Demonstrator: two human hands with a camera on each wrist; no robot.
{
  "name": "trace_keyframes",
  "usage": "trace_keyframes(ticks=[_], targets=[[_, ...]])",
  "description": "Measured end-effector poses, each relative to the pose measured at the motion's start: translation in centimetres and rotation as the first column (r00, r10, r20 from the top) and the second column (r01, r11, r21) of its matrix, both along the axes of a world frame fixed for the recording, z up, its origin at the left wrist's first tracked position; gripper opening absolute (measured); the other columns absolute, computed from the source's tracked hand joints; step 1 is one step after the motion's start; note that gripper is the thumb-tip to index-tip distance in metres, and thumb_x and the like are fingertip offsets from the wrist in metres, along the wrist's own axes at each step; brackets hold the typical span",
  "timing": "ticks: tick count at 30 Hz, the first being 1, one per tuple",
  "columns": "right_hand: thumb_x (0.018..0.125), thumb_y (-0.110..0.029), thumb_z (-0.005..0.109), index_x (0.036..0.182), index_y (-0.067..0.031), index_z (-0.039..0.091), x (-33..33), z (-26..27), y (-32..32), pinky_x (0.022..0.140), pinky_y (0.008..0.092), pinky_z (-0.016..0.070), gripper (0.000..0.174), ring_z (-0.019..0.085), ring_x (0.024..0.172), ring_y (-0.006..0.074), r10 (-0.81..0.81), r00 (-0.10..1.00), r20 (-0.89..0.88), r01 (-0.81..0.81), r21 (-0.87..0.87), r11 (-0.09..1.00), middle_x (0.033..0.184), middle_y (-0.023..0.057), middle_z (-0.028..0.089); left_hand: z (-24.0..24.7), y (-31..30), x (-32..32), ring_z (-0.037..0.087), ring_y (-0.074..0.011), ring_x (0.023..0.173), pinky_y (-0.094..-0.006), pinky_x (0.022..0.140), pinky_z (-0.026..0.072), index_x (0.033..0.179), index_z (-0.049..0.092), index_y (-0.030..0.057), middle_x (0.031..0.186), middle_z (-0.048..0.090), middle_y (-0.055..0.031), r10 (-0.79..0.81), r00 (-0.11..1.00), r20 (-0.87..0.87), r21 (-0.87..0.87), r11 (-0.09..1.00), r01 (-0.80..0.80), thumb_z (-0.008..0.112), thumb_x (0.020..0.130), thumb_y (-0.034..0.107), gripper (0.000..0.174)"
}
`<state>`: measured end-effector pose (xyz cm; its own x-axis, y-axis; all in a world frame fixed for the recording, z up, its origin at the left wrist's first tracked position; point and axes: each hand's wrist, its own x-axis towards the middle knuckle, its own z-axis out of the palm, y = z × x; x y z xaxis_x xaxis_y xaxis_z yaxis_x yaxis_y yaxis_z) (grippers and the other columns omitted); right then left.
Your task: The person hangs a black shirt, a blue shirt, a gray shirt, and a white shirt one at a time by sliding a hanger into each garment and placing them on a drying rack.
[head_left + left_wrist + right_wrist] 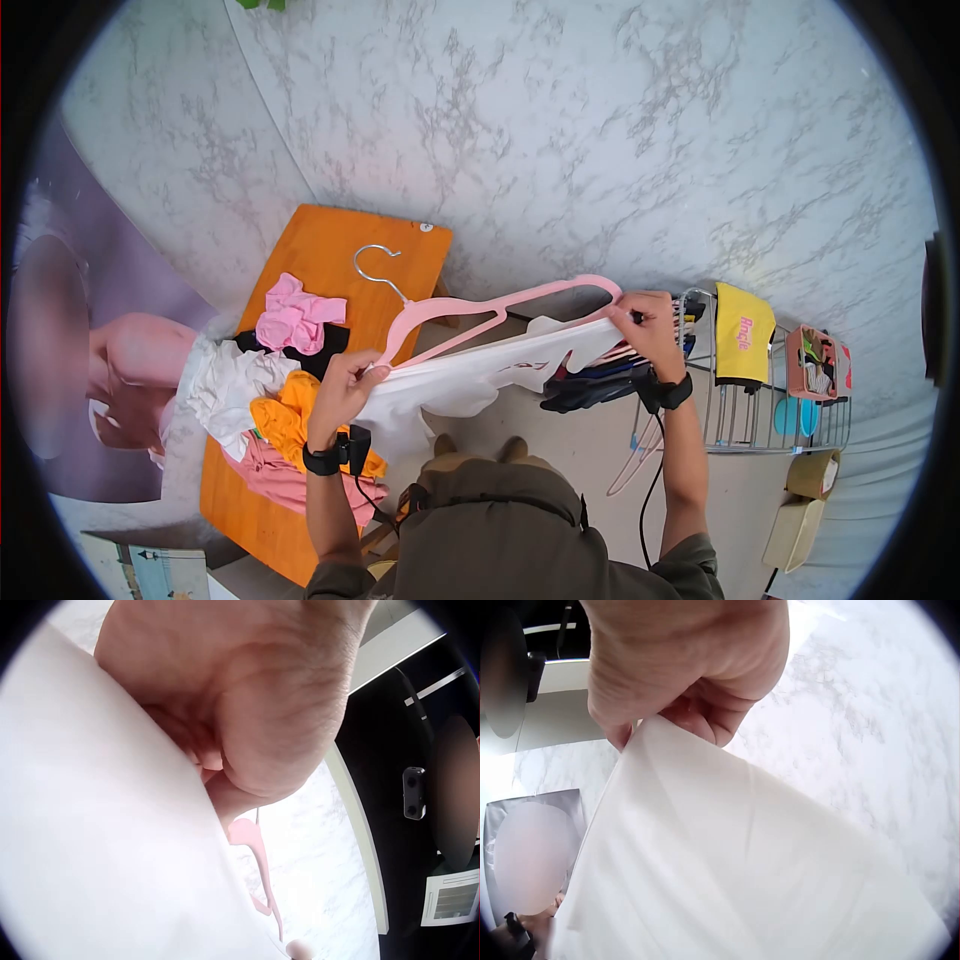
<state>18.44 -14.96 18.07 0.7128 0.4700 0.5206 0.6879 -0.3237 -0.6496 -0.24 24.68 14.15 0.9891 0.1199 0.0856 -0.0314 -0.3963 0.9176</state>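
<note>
Both hands hold a white garment (470,390) with a small dark red print, stretched between them in front of the body. At its left upper corner my left hand (342,392) pinches the cloth between thumb and fingers. My right hand (652,325) pinches the opposite upper corner. A pink clothes hanger (403,325) with a metal hook stands along the garment's top edge, one end at each hand. In the right wrist view, white cloth (727,847) hangs from the fingertips. The left wrist view shows the hanger (253,844) beyond the cloth; the left fingertips are partly hidden.
An orange wooden table (390,235) at left bears a pink garment (290,318), a white one (245,385), an orange one (290,410) and other clothes. At right stands a metal rack (725,435) with dark hanging clothes (590,388), a yellow garment (743,350) and a pink basket (800,365).
</note>
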Motion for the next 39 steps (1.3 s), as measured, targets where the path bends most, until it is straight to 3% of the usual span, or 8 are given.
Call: trace_keyframes(ticks=[5, 12, 19, 22, 26, 28, 32, 39], targets=[[0.081, -0.008, 0.073, 0.061, 0.0009, 0.059, 0.6, 0.7, -1.4, 0.043, 0.0284, 0.0304, 0.026, 0.039, 0.042, 0.0143, -0.019, 0.999, 0.032, 0.021, -0.06, 0.998, 0.05, 0.0081, 0.049, 0.2, -0.3, -0.1, 0.043, -0.0038, 0.066, -0.0223, 0.059, 0.0349, 0.09, 0.064, -0.0045, 0.071, 0.055, 0.0027, -0.092, 0.988, -0.123, -0.049, 0.995, 0.087, 0.066, 0.09, 0.006, 0.011], [0.077, -0.009, 0.077, 0.058, 0.0008, 0.056, 0.3, 0.0, -0.9, 0.044, 0.0285, 0.0296, 0.03, 0.038, 0.043, 0.0146, -0.032, 0.999, 0.005, 0.033, -0.061, 0.998, 0.049, 0.0074, 0.047, 1.7, -1.2, 0.2, 0.045, -0.0152, 0.059, -0.0307, 0.055, 0.0373, 0.094, 0.064, -0.0028, 0.065, 0.054, -0.0112, -0.165, 0.975, -0.148, 0.11, 0.977, 0.182, 0.063, 0.093, 0.018, 0.021], [0.074, -0.008, 0.078, 0.066, 0.0001, 0.058, -1.7, 0.3, 2.4, 0.046, 0.0287, 0.0319, 0.023, 0.041, 0.048, 0.0176, 0.157, 0.981, -0.115, -0.171, -0.126, 0.977, 0.06, 0.0072, 0.051, 2.9, -1.6, 1.2, 0.048, -0.0332, 0.055, -0.035, 0.053, 0.0393, 0.091, 0.065, -0.0008, 0.065, 0.053, -0.0195, -0.142, 0.987, -0.074, 0.292, 0.944, 0.157, 0.065, 0.088, 0.019, 0.02], [0.077, -0.01, 0.078, 0.07, 0.0014, 0.06, -2.6, 0.3, 3.5, 0.05, 0.0321, 0.0384, 0.022, 0.05, 0.058, 0.0218, 0.199, 0.963, -0.181, -0.226, -0.147, 0.963, 0.067, 0.009, 0.055, 3.2, -1.7, 1.7, 0.051, -0.026, 0.053, -0.0319, 0.053, 0.0423, 0.091, 0.068, -0.0029, 0.066, 0.057, -0.0193, -0.163, 0.986, -0.042, 0.328, 0.93, 0.168, 0.065, 0.088, 0.014, 0.017], [0.077, -0.011, 0.078, 0.075, 0.0024, 0.063, -3.2, 1.2, 4.6, 0.058, 0.0361, 0.0436, 0.021, 0.053, 0.075, 0.0257, 0.29, 0.932, -0.217, -0.332, -0.188, 0.924, 0.073, 0.0108, 0.056, 3.3, -1.9, 2.3, 0.055, -0.0298, 0.055, -0.0331, 0.054, 0.0446, 0.091, 0.068, -0.0027, 0.067, 0.059, -0.0194, -0.241, 0.97, -0.037, 0.38, 0.894, 0.237, 0.065, 0.087, 0.012, 0.016], [0.076, -0.011, 0.079, 0.075, 0.0023, 0.063, -3.3, 0.9, 4.9, 0.06, 0.0367, 0.0442, 0.021, 0.053, 0.075, 0.0261, 0.312, 0.926, -0.21, -0.345, -0.145, 0.927, 0.074, 0.0107, 0.056, 3.0, -2.0, 2.5, 0.059, -0.0374, 0.063, -0.0403, 0.054, 0.0424, 0.09, 0.068, 0.0031, 0.068, 0.058, -0.0195, -0.227, 0.973, -0.036, 0.374, 0.9, 0.224, 0.064, 0.087, 0.016, 0.014], [0.075, -0.01, 0.081, 0.085, 0.0011, 0.066, -3.6, 0.0, 5.5, 0.072, 0.0349, 0.048, 0.021, 0.056, 0.083, 0.0271, 0.369, 0.908, -0.198, -0.39, -0.081, 0.917, 0.085, 0.0106, 0.061, 3.4, -2.1, 2.4, 0.06, -0.0327, 0.06, -0.0338, 0.055, 0.0477, 0.092, 0.068, -0.0019, 0.072, 0.062, -0.0194, -0.222, 0.975, -0.004, 0.399, 0.893, 0.205, 0.067, 0.086, 0.01, 0.014], [0.074, -0.011, 0.08, 0.11, -0.0016, 0.065, -4.5, 0.4, 4.0, 0.085, 0.0327, 0.0506, 0.04, 0.062, 0.098, 0.0293, 0.202, 0.952, -0.23, -0.199, 0.037, 0.979, 0.104, 0.0131, 0.066, 3.3, -1.2, 1.9, 0.062, -0.0276, 0.06, -0.0317, 0.054, 0.0471, 0.092, 0.069, -0.0011, 0.074, 0.066, -0.0154, -0.148, 0.987, 0.059, 0.361, 0.925, 0.118, 0.069, 0.085, 0.01, 0.013]])
